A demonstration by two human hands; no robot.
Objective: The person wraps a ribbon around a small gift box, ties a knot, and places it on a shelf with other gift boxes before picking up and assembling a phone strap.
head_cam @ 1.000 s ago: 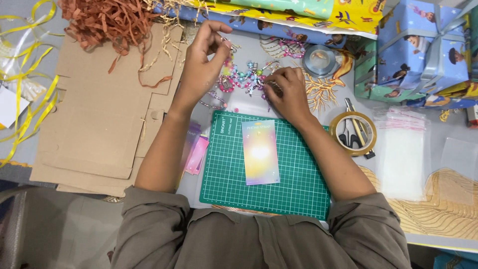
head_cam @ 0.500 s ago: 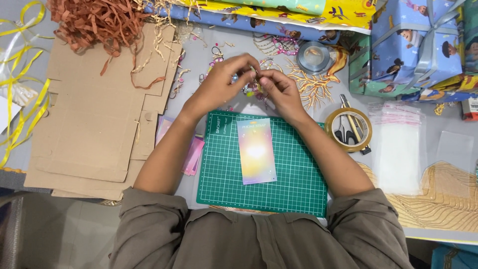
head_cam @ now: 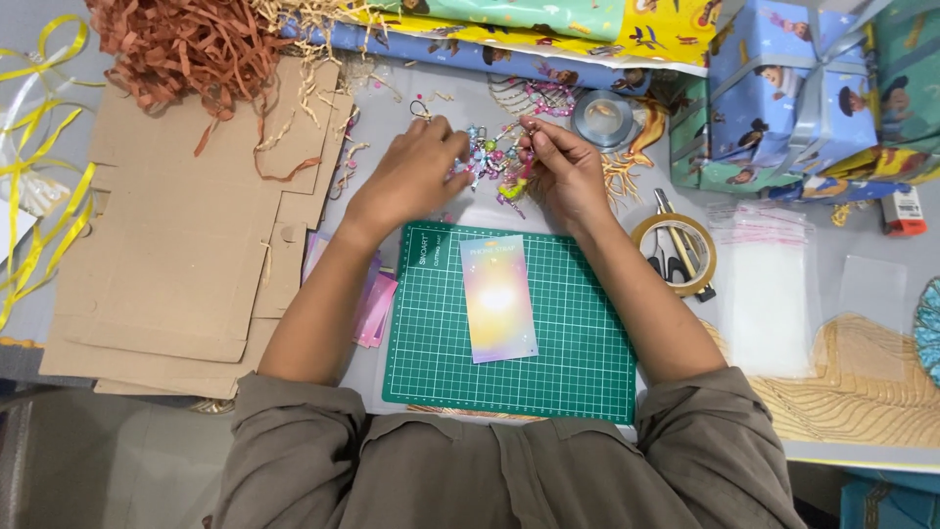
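Both hands meet just beyond a green cutting mat [head_cam: 578, 343]. My left hand [head_cam: 411, 176] and my right hand [head_cam: 563, 171] pinch between them a tangle of small colourful beaded charms [head_cam: 494, 162], held slightly above the grey table. On the mat lies a rectangular card [head_cam: 497, 297] with a pastel purple and yellow gradient. More beaded pieces [head_cam: 548, 96] lie farther back on the table.
Flat brown cardboard [head_cam: 176, 245] lies left, with brown paper shred [head_cam: 186, 39] and yellow ribbon [head_cam: 39, 176]. Pink cards [head_cam: 377, 309] sit beside the mat. Right: tape roll [head_cam: 674, 253] with scissors, clear bags [head_cam: 764, 294], grey tape roll [head_cam: 602, 116], wrapped boxes [head_cam: 783, 88].
My left hand came down from the far left to join the right. Both hands now work the beaded charms together, a little closer to the mat.
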